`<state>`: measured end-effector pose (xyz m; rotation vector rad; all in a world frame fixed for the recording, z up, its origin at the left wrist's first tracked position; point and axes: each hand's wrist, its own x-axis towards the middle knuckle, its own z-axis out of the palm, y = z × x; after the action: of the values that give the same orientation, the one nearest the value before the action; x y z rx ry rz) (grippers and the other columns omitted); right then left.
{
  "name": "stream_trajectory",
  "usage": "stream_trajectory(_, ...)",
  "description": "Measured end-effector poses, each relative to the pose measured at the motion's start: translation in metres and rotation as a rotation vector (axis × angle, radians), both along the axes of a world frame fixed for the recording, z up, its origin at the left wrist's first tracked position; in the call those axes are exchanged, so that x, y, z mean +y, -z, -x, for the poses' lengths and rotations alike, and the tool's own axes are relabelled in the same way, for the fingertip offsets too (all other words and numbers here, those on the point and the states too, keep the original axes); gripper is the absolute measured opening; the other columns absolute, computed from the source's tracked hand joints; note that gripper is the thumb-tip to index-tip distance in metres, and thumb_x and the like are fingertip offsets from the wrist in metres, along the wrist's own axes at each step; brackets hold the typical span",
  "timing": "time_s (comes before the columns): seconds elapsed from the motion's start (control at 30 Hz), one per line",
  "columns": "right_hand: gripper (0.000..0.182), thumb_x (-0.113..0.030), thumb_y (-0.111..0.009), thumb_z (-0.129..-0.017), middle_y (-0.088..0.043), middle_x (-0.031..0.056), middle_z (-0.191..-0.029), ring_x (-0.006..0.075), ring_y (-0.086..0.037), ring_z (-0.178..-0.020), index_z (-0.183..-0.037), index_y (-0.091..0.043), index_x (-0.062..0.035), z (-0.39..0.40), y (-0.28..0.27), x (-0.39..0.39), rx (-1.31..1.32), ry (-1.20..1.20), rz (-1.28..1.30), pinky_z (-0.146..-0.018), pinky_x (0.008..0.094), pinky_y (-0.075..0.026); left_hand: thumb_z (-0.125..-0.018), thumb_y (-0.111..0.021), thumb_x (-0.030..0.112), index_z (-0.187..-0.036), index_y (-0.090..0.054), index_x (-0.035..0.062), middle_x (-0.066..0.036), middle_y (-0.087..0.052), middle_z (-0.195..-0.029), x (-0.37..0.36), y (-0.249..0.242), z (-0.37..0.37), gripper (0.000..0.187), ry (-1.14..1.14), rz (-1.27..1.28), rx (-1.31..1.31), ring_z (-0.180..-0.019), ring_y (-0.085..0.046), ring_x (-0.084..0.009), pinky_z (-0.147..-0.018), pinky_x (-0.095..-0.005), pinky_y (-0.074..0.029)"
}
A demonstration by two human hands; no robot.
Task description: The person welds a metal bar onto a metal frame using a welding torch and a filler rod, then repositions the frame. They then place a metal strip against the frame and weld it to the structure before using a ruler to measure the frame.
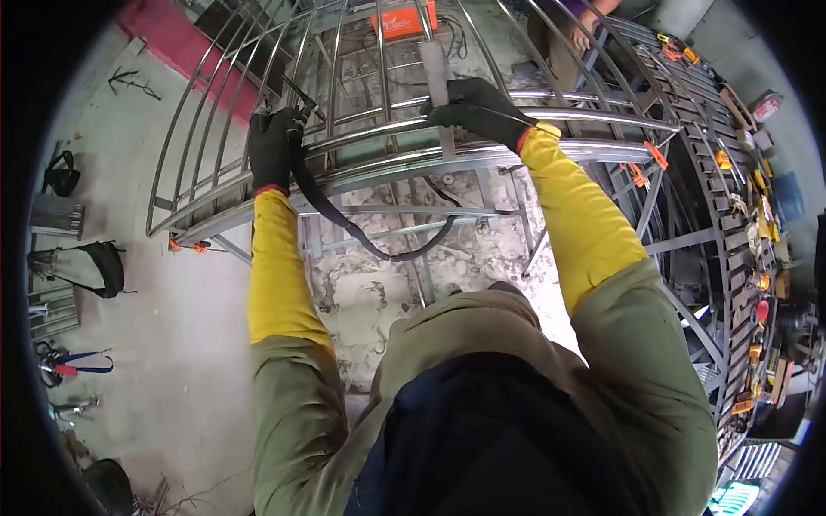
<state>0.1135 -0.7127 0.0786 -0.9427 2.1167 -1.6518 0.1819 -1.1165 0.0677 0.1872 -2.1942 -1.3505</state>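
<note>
My left hand (pixel 274 148), in a black glove, is closed around a welding torch (pixel 303 101) above the left part of a shiny metal railing (pixel 387 127). A thick black sleeved cable (pixel 340 219) hangs from the torch in a loop below the railing. My right hand (pixel 477 110), also black-gloved, is closed at the railing's middle, beside a flat grey strip (pixel 436 73) that stands across the bars. A thin rod (pixel 508 112) runs back from these fingers over the glove toward the yellow sleeve (pixel 585 215). Whether the fingers also grip the strip is hard to see.
An orange machine (pixel 404 19) stands on the floor beyond the railing. Another person's hand (pixel 582 36) shows at the upper right. Orange clamps (pixel 656 155) grip the frame. A slatted metal rack (pixel 731 258) with tools runs along the right. Bags (pixel 103 267) lie on the left floor.
</note>
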Motion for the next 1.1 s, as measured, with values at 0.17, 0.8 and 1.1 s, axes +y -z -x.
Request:
stream_trajectory(0.17,0.029,-0.02,-0.083,-0.092,-0.079,0.0078,-0.103,0.017,-0.073,-0.097,-0.115,-0.081,-0.0024,0.004,0.005,0.006,0.059,-0.012,-0.042,-0.087,0.0334,-0.056,-0.092,-0.078,0.036,-0.126,-0.071,-0.0004,-0.024,-0.074,-0.123,0.019,0.006,-0.011,0.05,-0.225,0.464,0.163,-0.118,-0.071,-0.0389,-0.102,-0.0456,-0.054)
stream_trajectory(0.8,0.024,-0.022,-0.08,-0.093,-0.074,0.0057,-0.088,0.0147,-0.07,-0.08,-0.107,-0.079,-0.0027,0.017,0.028,0.002,0.187,0.024,0.069,-0.072,0.032,-0.056,-0.082,-0.084,0.05,-0.112,-0.078,0.0109,-0.015,-0.077,-0.095,0.188,0.01,0.007,0.049,0.323,0.868,0.233,-0.09,-0.074,-0.039,-0.081,-0.0505,-0.058)
stream_trajectory(1.1,0.038,-0.033,-0.083,-0.092,-0.077,0.0144,-0.095,0.0198,-0.076,-0.088,-0.114,-0.079,-0.0029,-0.004,-0.004,0.011,0.238,0.064,-0.105,-0.078,0.0332,-0.059,-0.085,-0.08,0.06,-0.105,-0.082,0.0163,-0.013,-0.078,-0.087,0.203,0.014,0.014,0.048,0.256,0.961,0.056,-0.081,-0.076,-0.0344,-0.073,-0.0464,-0.059)
